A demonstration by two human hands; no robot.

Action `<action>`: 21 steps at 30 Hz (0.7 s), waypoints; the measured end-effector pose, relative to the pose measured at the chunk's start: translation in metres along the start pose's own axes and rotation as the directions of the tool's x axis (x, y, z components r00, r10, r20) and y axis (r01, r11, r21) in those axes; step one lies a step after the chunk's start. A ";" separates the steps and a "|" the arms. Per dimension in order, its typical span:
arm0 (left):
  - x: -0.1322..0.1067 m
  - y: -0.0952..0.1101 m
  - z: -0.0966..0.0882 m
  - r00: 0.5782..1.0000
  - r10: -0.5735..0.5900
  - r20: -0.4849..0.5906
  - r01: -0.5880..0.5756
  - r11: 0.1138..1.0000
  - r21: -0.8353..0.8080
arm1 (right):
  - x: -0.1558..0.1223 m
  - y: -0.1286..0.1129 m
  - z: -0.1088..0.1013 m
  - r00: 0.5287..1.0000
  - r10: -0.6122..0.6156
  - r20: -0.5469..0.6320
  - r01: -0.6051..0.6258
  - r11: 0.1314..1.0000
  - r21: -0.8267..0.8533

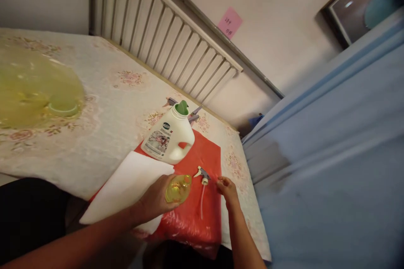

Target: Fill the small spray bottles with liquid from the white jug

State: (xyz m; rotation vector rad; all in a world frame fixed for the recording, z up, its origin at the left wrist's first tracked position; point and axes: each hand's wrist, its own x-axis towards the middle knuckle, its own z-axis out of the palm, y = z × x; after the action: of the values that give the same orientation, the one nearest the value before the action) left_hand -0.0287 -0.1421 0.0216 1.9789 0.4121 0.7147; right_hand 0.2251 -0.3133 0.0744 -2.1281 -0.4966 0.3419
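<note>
My left hand [158, 199] is wrapped round a small yellow-green transparent bottle [178, 188], held over a red plastic sheet [202, 218]. My right hand [227, 191] rests on the red sheet with fingers curled, just right of a spray-trigger head [203, 175] with its white dip tube lying on the sheet. Behind them stands a white jug with a green cap [168, 136], tilted in this view.
A white sheet of paper [126, 187] lies under my left forearm. The table has a floral cloth [104, 105]; a yellow-green translucent cover [31, 92] sits at far left. A radiator [164, 33] runs along the wall. Blue fabric [331, 155] fills the right side.
</note>
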 end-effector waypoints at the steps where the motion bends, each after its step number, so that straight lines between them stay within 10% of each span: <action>1: 0.002 0.005 0.005 1.000 -0.001 0.012 0.001 1.000 0.002 | -0.001 0.008 0.001 1.000 0.018 -0.013 -0.018 0.999 -0.032; 12: 0.020 0.000 0.053 0.997 -0.003 0.083 -0.002 0.998 0.064 | 0.015 0.020 0.049 0.998 0.056 -0.020 -0.059 0.904 -0.424; 21: 0.010 -0.001 0.049 0.995 0.032 0.093 -0.043 0.992 0.118 | 0.024 0.018 0.046 0.994 0.098 0.045 -0.082 0.960 -0.268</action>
State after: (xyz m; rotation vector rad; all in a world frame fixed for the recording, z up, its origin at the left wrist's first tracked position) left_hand 0.0101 -0.1694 0.0050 2.1284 0.3711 0.6333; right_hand 0.2304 -0.2782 0.0325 -2.4123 -0.5027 0.4081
